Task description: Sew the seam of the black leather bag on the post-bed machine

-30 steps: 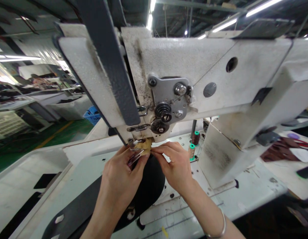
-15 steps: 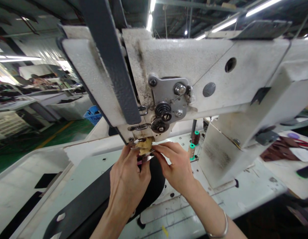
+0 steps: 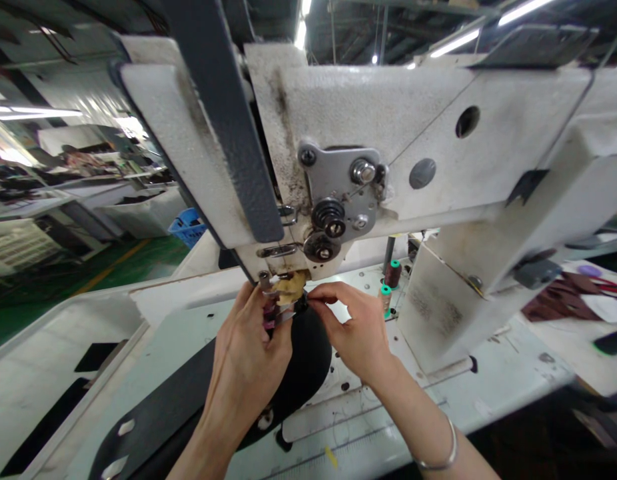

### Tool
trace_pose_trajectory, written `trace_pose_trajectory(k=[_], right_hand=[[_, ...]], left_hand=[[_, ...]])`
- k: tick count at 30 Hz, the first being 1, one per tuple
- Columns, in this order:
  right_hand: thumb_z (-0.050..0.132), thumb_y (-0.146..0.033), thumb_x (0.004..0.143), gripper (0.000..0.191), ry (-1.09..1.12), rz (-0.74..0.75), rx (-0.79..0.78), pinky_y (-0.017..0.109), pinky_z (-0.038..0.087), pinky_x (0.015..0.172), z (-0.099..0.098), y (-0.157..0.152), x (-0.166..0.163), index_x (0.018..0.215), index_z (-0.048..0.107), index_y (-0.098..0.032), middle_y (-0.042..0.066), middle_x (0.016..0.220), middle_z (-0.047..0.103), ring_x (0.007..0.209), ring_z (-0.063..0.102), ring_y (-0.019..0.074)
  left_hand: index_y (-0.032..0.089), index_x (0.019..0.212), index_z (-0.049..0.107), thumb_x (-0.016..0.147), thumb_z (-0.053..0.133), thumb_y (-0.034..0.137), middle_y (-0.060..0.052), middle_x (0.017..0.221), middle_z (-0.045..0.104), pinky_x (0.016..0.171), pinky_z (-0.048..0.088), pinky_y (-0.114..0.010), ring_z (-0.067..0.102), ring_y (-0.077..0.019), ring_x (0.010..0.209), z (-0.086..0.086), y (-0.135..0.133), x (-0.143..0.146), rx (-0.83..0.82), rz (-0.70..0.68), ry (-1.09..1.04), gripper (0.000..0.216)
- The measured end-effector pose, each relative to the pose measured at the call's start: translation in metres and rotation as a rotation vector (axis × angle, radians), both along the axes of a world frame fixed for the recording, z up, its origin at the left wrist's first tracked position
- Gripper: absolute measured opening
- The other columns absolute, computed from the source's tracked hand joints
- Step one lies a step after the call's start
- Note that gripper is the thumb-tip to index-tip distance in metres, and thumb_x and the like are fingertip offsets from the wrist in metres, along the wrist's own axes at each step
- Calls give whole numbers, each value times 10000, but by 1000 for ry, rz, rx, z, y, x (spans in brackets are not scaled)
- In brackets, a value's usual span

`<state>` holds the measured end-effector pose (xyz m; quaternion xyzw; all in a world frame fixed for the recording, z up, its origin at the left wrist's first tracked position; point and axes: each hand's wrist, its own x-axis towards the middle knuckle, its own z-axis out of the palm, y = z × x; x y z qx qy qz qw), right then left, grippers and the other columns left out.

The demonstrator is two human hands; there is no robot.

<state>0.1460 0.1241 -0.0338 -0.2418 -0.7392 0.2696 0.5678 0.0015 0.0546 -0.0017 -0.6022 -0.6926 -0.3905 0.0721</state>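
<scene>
- Filling most of the view: a grubby white sewing machine (image 3: 438, 133) w/ a dark grey bar (image 3: 223, 120) slanting across its front and tension discs (image 3: 328, 217) on a metal plate.
- Room is a factory hall w/ strip lights overhead, a green floor (image 3: 113, 267), a blue crate (image 3: 188, 227) far L and blurred benches behind.
- Table (image 3: 488, 373) is pale and scuffed. Printed scale strip (image 3: 308, 463) runs along the near edge, marks too small to read. Brown cut pieces (image 3: 558, 300) lie far R.
- Black piece (image 3: 178, 413) lies on the table, running from lower L up under both hands to the needle area.
- L hand (image 3: 248, 353): fingers closed round a small metal tool (image 3: 276, 313), its tip touching a yellow wad (image 3: 291, 287) under the machine head.
- R hand (image 3: 358, 327): thumb and forefinger pinched tight, tips just beside the wad on its R side. What's btwn them is too small to tell. Silver bangle (image 3: 438, 460) on the wrist.
- Two thread spools (image 3: 385, 297) stand upright just R of the R hand.
</scene>
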Motion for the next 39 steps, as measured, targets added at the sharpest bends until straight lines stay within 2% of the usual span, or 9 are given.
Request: trace_pose_trajectory(k=[6,12,16,20,26,39], right_hand=[[695,-123,879,127,26,25,-41,242,557,804,1,-2,2,942,758,-213,9,923,785,844,739,152],[703,-124,876,117,53,22,-59,234,554,785,-1,-3,3,917,759,-219,-1,899,785,820,738,141],[695,-122,864,104,149,9,-162,258,548,789,-3,-5,1,882,658,-218,-15,856,756,806,722,141],[672,-139,869,188,227,43,-238,309,544,812,-4,-5,-4,869,509,-232,-7,855,742,823,721,163],[678,-122,856,256,250,38,-227,293,537,785,-5,-5,-5,814,455,-241,-9,848,751,816,724,161],[668,-140,868,240,252,17,-193,278,533,772,-5,-4,-7,781,467,-238,-4,843,745,805,719,156]], left_hand=[[235,1031,625,911,554,312,-18,1069,640,721,458,-268,623,-175,963,-3,-4,-7,3,-14,-67,159],[236,884,613,922,571,340,28,878,594,696,430,-240,575,-111,775,-4,-19,-6,68,15,-62,119],[241,900,631,934,562,381,28,848,590,674,421,-259,557,-113,731,-4,-30,-1,84,87,-42,161],[236,885,636,935,561,399,17,831,583,665,412,-286,526,-129,708,-6,-34,4,84,133,-60,187],[235,882,630,929,576,403,22,816,572,661,401,-288,505,-126,693,-11,-31,4,79,145,-69,183],[233,864,620,934,558,413,14,829,582,665,417,-292,528,-137,714,-10,-29,8,82,163,-58,203]])
